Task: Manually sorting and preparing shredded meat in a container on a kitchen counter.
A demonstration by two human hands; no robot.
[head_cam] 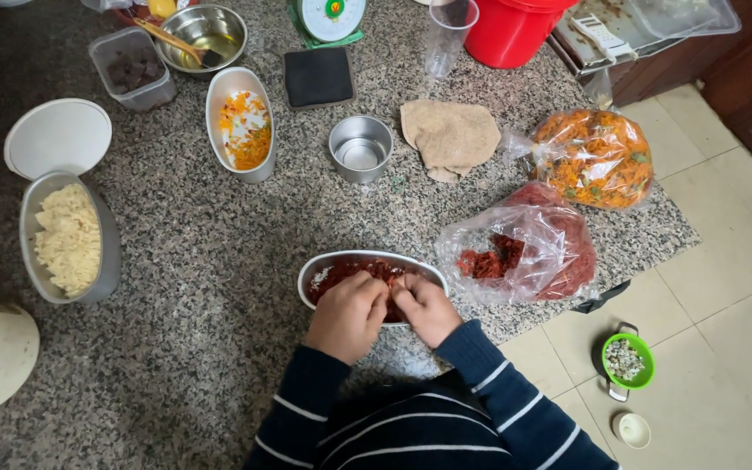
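An oval metal dish [341, 261] of dark red shreds sits at the counter's [219, 244] near edge. The left hand [348, 315] and right hand [428, 309], curled side by side, pinch the shreds. Just right lies a clear bag of red shreds [533, 248].

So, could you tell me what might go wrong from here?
The oval metal dish sits close to the counter edge, so the pressing left hand and right hand might tip it off. The open bag of red shreds could spill. The green bowl on the floor might be kicked.
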